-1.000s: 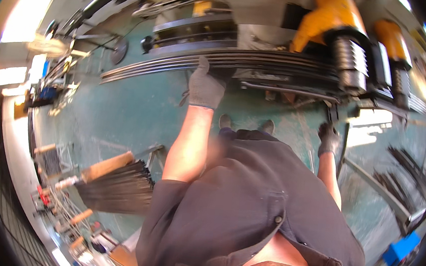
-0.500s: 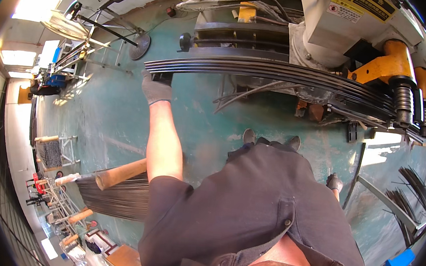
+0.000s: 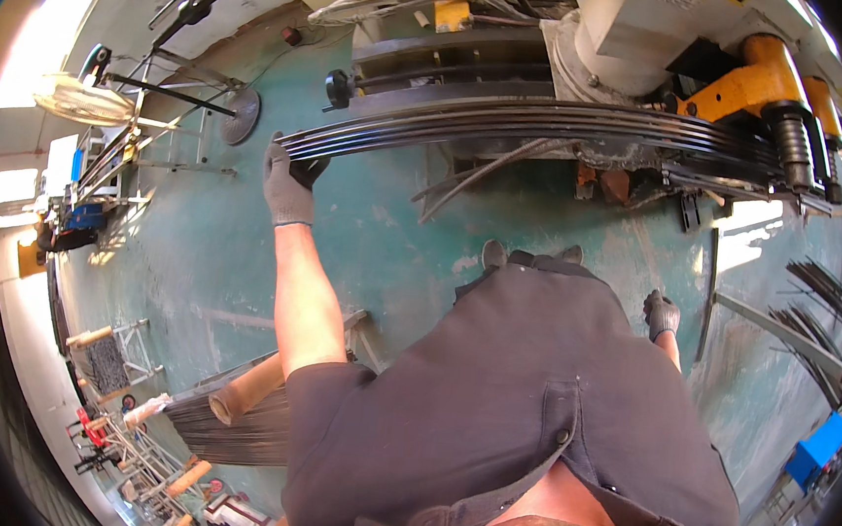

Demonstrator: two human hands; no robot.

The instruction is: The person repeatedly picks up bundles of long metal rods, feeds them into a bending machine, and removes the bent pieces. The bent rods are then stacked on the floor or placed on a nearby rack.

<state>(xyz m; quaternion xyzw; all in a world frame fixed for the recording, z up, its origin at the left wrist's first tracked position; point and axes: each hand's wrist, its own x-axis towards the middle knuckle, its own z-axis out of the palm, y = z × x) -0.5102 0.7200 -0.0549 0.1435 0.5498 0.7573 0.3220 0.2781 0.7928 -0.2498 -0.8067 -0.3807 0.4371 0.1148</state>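
Note:
A bundle of long, dark, glossy metal strips (image 3: 431, 131) runs from my left hand across to the machine at the right, bowing slightly along its length. My left hand (image 3: 289, 185), in a grey glove with dark fingers, is closed around the bundle's left end, arm stretched forward. Some of its fingers are hidden beneath the strips. My right hand (image 3: 662, 316), gloved too, hangs low at my right side, away from the strips. Its fingers look curled in, and nothing shows in them.
Orange machine arms (image 3: 752, 81) with a dark coil spring stand over the strips' right end. Bent rods (image 3: 487, 177) jut out below the bundle. Behind my left arm lie a cardboard tube (image 3: 248, 391) and dark strands (image 3: 230, 431). More strips (image 3: 816, 339) rest on a right-hand rack.
My view has shifted, and the machine sits further up and left in it. The strips' left end has swung slightly toward me with my left hand. More of my right hand shows.

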